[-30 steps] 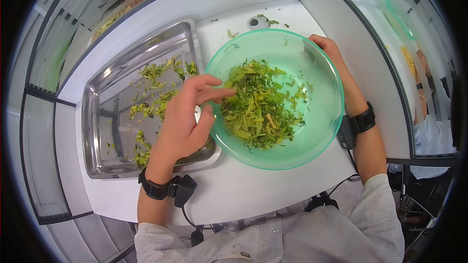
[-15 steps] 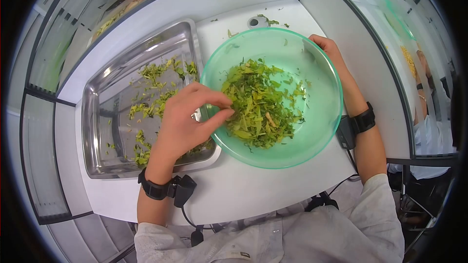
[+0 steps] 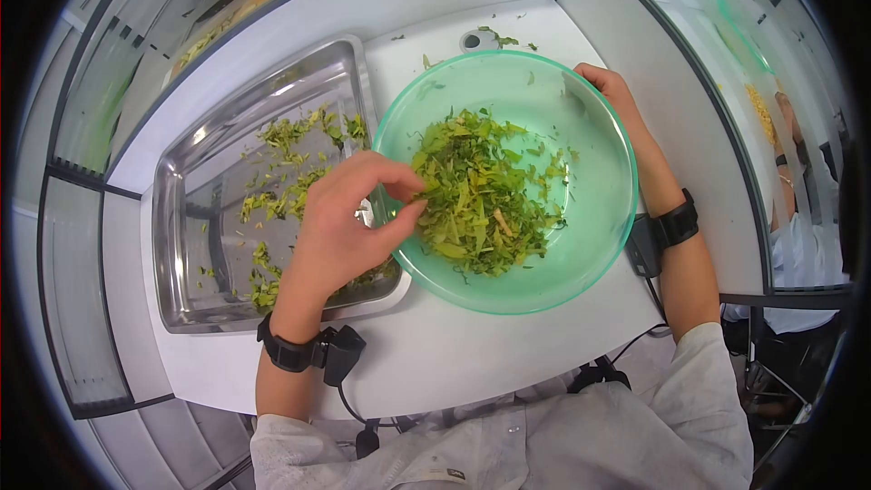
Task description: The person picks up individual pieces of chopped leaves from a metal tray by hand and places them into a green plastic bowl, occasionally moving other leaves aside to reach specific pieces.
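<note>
A green translucent bowl holds a heap of chopped green leaves with a brownish bit among them. My left hand is over the bowl's left rim, thumb and forefinger curled close together at the heap's edge; whatever lies between the fingertips is too small to make out. At the bowl's upper right, my right hand grips the rim, its fingers partly hidden behind it. Beneath and left of my left hand lies a steel tray with scattered leaf pieces.
Leaf scraps lie near a round grey grommet at the back of the white table. White partitions with clear panels enclose it. Black devices with cables are strapped to both wrists. Part of another person shows beyond the right panel.
My left hand has shifted slightly left, and its thumb and forefinger have moved a little away from the heap. My right hand and the bowl look nearly unchanged.
</note>
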### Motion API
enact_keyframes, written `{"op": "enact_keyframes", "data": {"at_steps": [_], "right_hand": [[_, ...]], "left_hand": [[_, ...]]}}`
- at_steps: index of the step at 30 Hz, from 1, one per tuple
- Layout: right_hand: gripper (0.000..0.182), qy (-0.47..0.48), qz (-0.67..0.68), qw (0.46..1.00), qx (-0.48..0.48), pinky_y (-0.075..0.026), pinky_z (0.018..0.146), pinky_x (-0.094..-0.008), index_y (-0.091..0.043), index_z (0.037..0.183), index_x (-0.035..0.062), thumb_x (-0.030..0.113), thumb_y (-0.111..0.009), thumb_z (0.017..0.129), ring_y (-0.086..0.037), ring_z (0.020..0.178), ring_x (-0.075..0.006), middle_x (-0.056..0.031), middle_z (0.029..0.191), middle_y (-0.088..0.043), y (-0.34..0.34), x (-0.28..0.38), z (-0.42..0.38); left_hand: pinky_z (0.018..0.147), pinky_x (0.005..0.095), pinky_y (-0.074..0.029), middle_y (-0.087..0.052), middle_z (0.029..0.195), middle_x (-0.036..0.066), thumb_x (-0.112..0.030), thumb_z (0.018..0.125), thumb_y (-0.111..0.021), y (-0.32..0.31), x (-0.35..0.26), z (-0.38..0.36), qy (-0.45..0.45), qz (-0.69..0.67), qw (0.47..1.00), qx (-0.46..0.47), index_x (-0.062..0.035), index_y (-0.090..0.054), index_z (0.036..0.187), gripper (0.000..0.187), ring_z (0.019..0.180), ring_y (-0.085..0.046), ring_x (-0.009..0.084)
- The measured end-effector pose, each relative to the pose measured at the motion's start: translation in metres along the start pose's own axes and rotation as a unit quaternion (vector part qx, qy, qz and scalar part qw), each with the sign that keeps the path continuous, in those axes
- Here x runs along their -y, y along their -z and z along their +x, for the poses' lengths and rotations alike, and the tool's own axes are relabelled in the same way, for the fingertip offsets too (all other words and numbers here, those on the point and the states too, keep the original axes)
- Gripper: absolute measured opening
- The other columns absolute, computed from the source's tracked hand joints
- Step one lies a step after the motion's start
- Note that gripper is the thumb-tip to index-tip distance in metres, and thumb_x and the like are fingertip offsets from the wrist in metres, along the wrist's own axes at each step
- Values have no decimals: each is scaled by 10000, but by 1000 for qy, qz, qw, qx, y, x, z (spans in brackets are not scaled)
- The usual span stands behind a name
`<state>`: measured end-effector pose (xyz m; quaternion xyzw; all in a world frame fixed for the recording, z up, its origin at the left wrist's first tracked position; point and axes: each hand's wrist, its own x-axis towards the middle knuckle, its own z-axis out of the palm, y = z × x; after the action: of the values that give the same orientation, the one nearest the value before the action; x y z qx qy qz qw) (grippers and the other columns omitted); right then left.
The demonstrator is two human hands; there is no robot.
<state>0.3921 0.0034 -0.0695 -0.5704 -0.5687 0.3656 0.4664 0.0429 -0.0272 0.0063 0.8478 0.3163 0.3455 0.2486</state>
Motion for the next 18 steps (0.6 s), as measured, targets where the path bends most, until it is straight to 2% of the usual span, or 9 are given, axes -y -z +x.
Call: {"op": "enact_keyframes", "data": {"at_steps": [10, 12, 18], "right_hand": [[332, -4, 3, 1000, -3, -347, 541, -210, -475, 701, 53, 246, -611, 933, -375, 627, -21, 67, 645, -437, 0, 1, -2], [346, 5, -4, 1000, 2, -346, 541, -209, -474, 699, 54, 264, -608, 939, -375, 625, -22, 66, 645, -437, 1, -1, 0], [352, -2, -5, 1000, -1, -350, 542, -214, -474, 697, 55, 273, -609, 938, -375, 623, -25, 64, 642, -438, 0, 3, -1]], "left_hand": [[647, 296, -489, -652, 773, 38, 1, 705, -749, 0, 0, 2, -34, 11, 999, 16, -64, -673, 850, 176, 721, -620, 186], [640, 302, -490, -672, 777, 27, -25, 738, -737, 1, -2, 2, -42, 55, 997, 27, -76, -710, 895, 168, 740, -611, 189], [633, 302, -483, -692, 807, 34, -15, 788, -691, -2, -1, 1, -28, 55, 998, 18, -92, -714, 997, 224, 731, -609, 197]]}}
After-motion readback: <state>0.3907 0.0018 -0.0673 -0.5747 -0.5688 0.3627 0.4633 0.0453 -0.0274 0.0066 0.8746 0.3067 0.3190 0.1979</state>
